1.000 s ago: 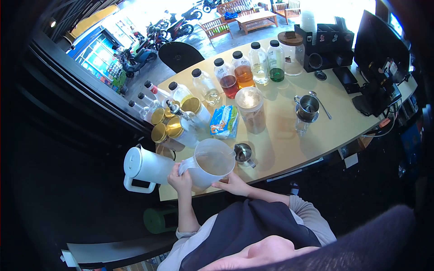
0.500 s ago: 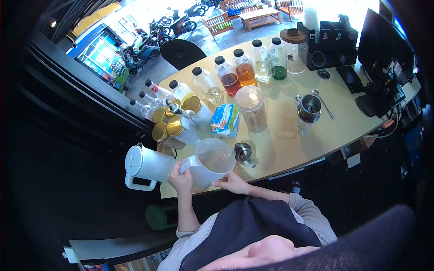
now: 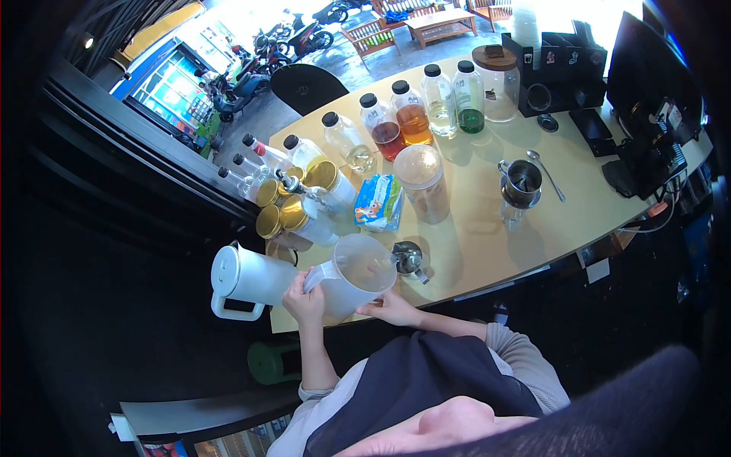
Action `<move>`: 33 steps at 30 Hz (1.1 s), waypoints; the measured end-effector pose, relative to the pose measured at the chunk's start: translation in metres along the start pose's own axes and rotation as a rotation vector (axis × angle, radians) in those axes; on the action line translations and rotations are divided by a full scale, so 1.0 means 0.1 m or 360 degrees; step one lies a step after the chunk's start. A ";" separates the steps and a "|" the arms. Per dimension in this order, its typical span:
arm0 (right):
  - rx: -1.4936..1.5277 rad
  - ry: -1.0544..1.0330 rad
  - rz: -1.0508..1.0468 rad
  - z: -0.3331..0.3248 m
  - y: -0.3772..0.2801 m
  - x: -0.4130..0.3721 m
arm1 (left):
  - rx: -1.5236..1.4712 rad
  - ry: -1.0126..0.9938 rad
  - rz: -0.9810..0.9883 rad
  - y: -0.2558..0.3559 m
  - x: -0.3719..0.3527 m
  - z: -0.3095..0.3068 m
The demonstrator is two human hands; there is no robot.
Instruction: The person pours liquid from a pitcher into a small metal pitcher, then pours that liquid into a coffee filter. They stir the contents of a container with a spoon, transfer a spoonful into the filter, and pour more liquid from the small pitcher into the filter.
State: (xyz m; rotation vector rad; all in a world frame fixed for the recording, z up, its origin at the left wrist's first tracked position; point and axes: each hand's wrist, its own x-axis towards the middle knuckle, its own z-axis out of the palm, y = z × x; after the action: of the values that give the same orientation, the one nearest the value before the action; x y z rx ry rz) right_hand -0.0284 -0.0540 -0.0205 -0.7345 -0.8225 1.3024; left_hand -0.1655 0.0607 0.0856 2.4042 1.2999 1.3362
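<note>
A large translucent plastic pitcher is held at the table's near edge, its wide mouth facing up toward me. My left hand is closed around its handle. With fingers curled against the lower right side, my right hand supports the same pitcher. Just beyond its right rim stands a small metal jug. Left of my left hand is a white lidded jug with its own handle. The pitcher hides part of the table edge, and whether its base touches the table cannot be seen.
A blue packet of tissues and a tall clear canister stand behind the pitcher. Gold-lidded jars crowd the left. Bottles of coloured liquid line the back. A metal drip filter on a glass and a spoon are at right.
</note>
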 end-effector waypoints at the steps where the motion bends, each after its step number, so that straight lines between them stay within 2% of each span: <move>1: -0.0047 -0.0054 0.0035 -0.02 0.00 0.01 | 0.0000 -0.0002 -0.0004 -0.01 0.00 0.01; 4: -0.0057 -0.0058 0.0013 -0.03 -0.01 0.01 | 0.0066 -0.0013 0.0033 -0.03 -0.01 0.01; 7: 0.0007 -0.0042 0.0051 -0.03 -0.03 0.01 | -0.0009 -0.0063 -0.0061 -0.02 0.00 0.01; 33: -0.0022 -0.0106 0.0036 -0.06 0.00 0.07 | 0.0071 -0.0028 0.0029 0.02 0.07 0.00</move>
State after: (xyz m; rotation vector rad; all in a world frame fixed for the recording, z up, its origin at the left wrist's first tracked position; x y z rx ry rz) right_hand -0.0227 -0.0469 -0.0228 -0.7164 -0.8797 1.3486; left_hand -0.1624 0.0645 0.0909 2.4571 1.3202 1.3009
